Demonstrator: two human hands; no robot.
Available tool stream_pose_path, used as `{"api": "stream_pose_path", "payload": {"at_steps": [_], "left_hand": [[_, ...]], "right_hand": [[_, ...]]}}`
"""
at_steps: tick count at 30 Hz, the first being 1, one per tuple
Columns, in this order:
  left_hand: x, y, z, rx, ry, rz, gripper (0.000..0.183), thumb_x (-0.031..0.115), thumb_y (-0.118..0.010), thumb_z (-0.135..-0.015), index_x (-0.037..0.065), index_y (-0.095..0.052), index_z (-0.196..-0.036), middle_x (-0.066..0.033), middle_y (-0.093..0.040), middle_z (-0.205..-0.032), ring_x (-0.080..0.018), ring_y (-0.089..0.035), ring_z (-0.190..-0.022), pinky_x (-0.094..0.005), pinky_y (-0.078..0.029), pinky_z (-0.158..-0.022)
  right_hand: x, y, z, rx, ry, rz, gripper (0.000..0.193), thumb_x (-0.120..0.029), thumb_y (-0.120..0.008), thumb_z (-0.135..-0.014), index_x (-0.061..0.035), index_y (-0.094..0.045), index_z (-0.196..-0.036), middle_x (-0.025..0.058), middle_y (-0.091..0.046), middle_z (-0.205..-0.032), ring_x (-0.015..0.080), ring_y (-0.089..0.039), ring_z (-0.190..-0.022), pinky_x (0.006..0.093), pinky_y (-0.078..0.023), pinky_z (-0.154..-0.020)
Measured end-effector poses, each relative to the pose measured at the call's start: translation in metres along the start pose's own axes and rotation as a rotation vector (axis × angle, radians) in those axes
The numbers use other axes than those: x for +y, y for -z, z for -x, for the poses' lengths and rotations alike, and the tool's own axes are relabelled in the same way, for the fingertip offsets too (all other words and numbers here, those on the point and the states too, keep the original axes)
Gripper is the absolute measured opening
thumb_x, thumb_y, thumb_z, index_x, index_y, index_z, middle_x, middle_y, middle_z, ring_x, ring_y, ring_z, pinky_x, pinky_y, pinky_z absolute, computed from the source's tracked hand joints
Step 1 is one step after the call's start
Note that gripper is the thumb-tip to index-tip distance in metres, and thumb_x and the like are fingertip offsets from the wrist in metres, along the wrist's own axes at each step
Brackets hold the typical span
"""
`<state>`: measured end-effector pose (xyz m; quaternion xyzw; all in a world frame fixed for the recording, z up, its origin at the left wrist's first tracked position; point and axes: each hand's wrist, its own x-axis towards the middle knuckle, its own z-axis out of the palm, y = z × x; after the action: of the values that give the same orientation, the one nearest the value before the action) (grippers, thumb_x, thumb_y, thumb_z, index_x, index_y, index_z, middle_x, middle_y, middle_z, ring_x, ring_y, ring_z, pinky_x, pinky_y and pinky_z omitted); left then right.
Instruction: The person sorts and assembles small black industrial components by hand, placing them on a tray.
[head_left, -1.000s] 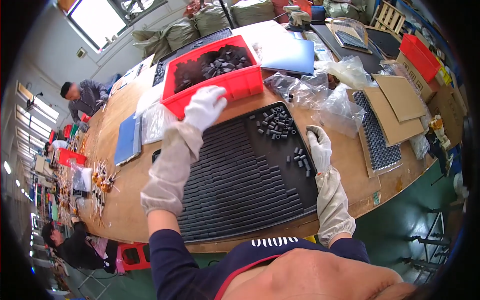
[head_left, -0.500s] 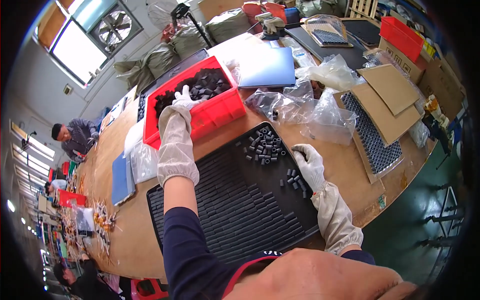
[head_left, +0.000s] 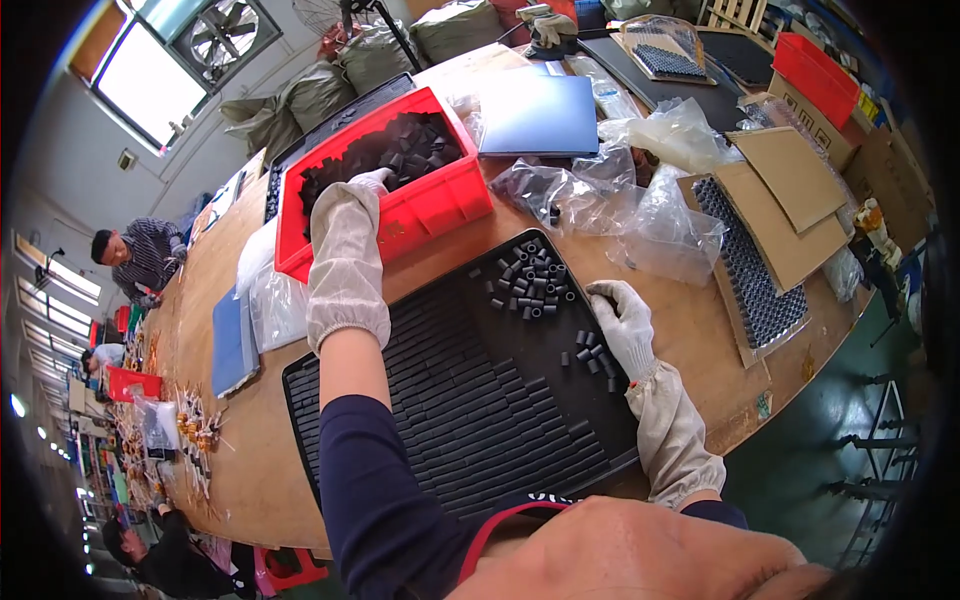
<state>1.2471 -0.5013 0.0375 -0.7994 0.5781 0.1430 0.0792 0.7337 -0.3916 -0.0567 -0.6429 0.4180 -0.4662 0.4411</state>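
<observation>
My left hand (head_left: 370, 182), in a white glove with a beige sleeve cover, reaches into a red plastic bin (head_left: 440, 212). Loose short black tubes (head_left: 418, 160) fill the bin. Its fingers are mostly hidden among the tubes and behind the sleeve. Below the bin lies a black tray (head_left: 470, 300), where laid-down tubes (head_left: 450, 415) form close rows over the left and near part. Standing and tipped tubes (head_left: 535, 283) gather loosely at its far right, with a smaller group (head_left: 592, 355) nearer. My gloved right hand (head_left: 625, 325) is closed at the tray's right rim, thumb toward the inside.
Crumpled clear plastic bags (head_left: 640, 215) and a blue folder (head_left: 540, 115) lie beyond the tray. Cardboard sheets (head_left: 785, 215) rest beside a panel of packed tubes (head_left: 750, 265) at the right. Another blue folder (head_left: 235, 342) lies left. Co-workers (head_left: 140, 255) sit along the table's left side.
My left hand has sunk deeper among the tubes in the bin, and its fingers are less visible. My right hand stays at the tray's rim. The whole view has shifted slightly.
</observation>
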Motion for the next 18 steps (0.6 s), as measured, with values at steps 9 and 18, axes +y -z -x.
{"api": "stream_pose_path", "payload": {"at_steps": [9, 18], "left_hand": [[0.013, 0.007, 0.028, 0.375, 0.044, 0.705, 0.046, 0.010, -0.071, -0.082, 0.007, -0.063, -0.127, -0.0095, -0.070, -0.103, -0.0177, -0.068, -0.078, -0.0350, -0.057, -0.072], [0.007, 0.018, 0.125, 0.345, -0.268, 1.610, 0.024, 0.006, -0.071, -0.089, 0.001, -0.064, -0.111, -0.0084, -0.066, -0.086, -0.0151, -0.062, -0.067, -0.0231, -0.049, -0.057]], "right_hand": [[0.003, 0.003, 0.002, -0.060, -0.016, 0.011, 0.016, -0.001, -0.061, -0.094, 0.0012, -0.068, -0.108, 0.0069, -0.070, -0.100, 0.0109, -0.065, -0.092, 0.0249, -0.051, -0.085], [0.012, 0.000, 0.003, -0.009, -0.028, -0.069, 0.016, -0.001, -0.063, -0.090, 0.0016, -0.070, -0.105, 0.0088, -0.071, -0.095, 0.0131, -0.067, -0.085, 0.0266, -0.052, -0.078]]}}
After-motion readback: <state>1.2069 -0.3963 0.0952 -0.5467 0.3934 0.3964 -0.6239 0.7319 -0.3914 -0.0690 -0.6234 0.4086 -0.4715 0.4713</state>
